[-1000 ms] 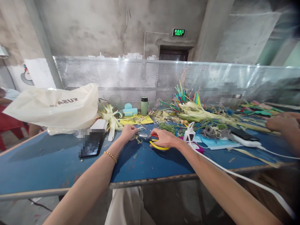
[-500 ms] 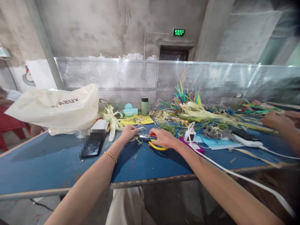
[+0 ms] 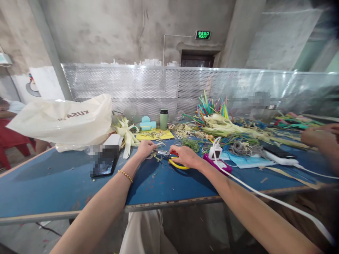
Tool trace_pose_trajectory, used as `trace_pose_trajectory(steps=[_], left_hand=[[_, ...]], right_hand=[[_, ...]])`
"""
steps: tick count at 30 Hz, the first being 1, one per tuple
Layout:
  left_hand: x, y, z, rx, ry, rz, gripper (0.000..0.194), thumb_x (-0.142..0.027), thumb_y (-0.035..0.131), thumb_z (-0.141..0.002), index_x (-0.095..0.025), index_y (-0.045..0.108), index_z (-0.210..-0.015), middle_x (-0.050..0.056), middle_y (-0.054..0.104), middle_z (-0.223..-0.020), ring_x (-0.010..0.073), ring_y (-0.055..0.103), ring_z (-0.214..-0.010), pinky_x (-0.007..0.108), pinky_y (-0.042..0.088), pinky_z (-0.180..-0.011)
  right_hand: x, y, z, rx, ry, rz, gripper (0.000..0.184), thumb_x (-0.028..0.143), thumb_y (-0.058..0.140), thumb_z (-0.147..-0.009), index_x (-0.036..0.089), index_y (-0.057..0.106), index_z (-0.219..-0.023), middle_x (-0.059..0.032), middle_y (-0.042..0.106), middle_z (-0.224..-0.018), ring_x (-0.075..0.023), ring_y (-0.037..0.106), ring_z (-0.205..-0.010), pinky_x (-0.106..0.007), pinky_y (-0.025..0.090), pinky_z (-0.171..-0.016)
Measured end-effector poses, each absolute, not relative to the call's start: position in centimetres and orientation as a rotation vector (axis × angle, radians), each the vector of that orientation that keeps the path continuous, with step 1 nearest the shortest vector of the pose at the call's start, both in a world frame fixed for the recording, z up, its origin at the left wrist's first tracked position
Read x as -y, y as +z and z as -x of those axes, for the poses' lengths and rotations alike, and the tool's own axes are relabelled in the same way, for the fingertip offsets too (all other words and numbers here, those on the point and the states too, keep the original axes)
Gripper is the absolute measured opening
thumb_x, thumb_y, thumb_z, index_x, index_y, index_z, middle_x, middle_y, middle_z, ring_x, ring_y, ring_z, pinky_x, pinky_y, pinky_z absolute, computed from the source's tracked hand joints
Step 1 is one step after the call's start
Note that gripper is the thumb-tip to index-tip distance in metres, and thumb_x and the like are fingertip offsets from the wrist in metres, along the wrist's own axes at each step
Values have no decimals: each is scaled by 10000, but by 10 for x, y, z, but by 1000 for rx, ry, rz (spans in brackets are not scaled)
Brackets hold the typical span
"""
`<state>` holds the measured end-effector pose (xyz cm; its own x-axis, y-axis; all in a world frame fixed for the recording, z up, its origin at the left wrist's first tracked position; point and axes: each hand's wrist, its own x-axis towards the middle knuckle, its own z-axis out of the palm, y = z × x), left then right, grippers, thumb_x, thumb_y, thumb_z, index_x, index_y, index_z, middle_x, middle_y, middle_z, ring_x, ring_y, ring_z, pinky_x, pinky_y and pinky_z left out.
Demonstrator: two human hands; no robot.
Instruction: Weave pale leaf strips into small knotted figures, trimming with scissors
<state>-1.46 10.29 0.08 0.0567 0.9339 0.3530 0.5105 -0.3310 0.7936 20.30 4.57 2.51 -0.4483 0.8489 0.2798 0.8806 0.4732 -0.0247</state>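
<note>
My right hand [image 3: 184, 156] grips a pair of scissors [image 3: 172, 163] with red and yellow handles. Their short silver blades point left, close to my left hand [image 3: 146, 148]. Its fingers are pinched around a thin pale strip [image 3: 160, 144] that looks like husk; the fingers hide part of it. Small plant scraps [image 3: 156, 157] lie on the blue table [image 3: 169, 188] beneath the blades. Beyond my hands is a yellow sheet [image 3: 168, 134] strewn with clippings.
Left are a phone [image 3: 106, 165], a white plastic bag [image 3: 63, 123] and pale husks [image 3: 127, 135]. A green bottle [image 3: 163, 120] stands behind. Right are a purple power strip [image 3: 225, 168], a white cable, grey cord [image 3: 242, 147], husk bundles [image 3: 225, 125] and another person's hands [image 3: 317, 137].
The silver blades have shifted slightly, and both my hands stay nearly in place. At the right edge, the other person's hands have moved a little further right.
</note>
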Motion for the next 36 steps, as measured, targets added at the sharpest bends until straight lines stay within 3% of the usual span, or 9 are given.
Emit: trace_pose_trajectory(steps=[7, 10, 13, 15, 17, 21, 25, 32, 36], left_hand=[[-108, 4, 20, -1477, 1328, -1797, 260, -374, 604, -665, -137, 681, -591, -31, 473, -464, 113, 411, -516, 243, 281, -522], [-113, 6, 26, -1538, 1331, -1771, 251, -365, 596, -685, -137, 684, -626, -20, 523, -503, 133, 474, -548, 248, 330, -548], [-115, 7, 32, -1641, 1266, -1875, 267, -337, 621, -703, -131, 720, -840, 53, 692, -779, 198, 615, -767, 270, 426, -705], [-113, 9, 35, -1781, 1199, -1985, 403, -335, 649, -713, -115, 687, -1049, 140, 697, -1043, 251, 620, -989, 300, 431, -841], [-106, 10, 35, -1943, 1091, -2081, 451, -345, 642, -742, -98, 653, -1119, 201, 659, -1143, 284, 594, -1084, 323, 419, -887], [-91, 12, 27, -1947, 746, -2189, 317, -442, 585, -788, -142, 686, -780, 162, 693, -829, 275, 652, -875, 308, 430, -750], [-86, 6, 17, -1879, 692, -2188, 348, -510, 693, -640, -192, 576, -559, 82, 608, -602, 247, 627, -729, 283, 382, -632], [-89, 6, 20, -1620, 805, -2003, 310, -307, 753, -537, -190, 472, -476, -57, 390, -431, 120, 432, -503, 249, 277, -516], [-77, 22, 18, -1275, 1085, -1795, 395, -403, 780, -561, -180, 454, -552, -52, 458, -488, 88, 399, -495, 232, 284, -511]], right_hand=[[-50, 22, -209, 2390, -153, 1541, 405, 523, 671, -759, 263, 628, -1066, -28, 699, -840, -202, 636, -742, -251, 345, -606], [-50, 24, -211, 2348, -149, 1641, 496, 610, 682, -703, 267, 635, -1058, -42, 709, -865, -233, 651, -779, -263, 356, -602], [-50, 25, -213, 2301, -137, 1743, 525, 625, 677, -696, 258, 635, -1070, -67, 716, -924, -256, 661, -828, -275, 380, -621], [-50, 24, -215, 2261, -141, 1804, 508, 598, 668, -715, 244, 634, -1077, -87, 717, -964, -268, 663, -861, -283, 393, -635], [-49, 23, -217, 2235, -148, 1850, 453, 537, 655, -745, 230, 636, -1077, -100, 717, -991, -272, 664, -888, -287, 398, -647], [-42, 24, -222, 2238, -140, 1858, 390, 460, 637, -761, 220, 642, -1068, -103, 720, -1008, -273, 665, -910, -288, 399, -656], [-32, 31, -223, 2220, -132, 1829, 373, 451, 643, -749, 234, 654, -1052, -91, 723, -1009, -274, 665, -902, -291, 403, -651], [-47, 39, -209, 1978, 75, 1512, 332, 386, 694, -706, 203, 664, -981, -52, 718, -899, -207, 657, -806, -285, 461, -702], [-59, 51, -188, 1677, 522, 1197, 412, 219, 686, -645, 179, 612, -1048, 28, 630, -671, -124, 577, -559, -228, 440, -521]])
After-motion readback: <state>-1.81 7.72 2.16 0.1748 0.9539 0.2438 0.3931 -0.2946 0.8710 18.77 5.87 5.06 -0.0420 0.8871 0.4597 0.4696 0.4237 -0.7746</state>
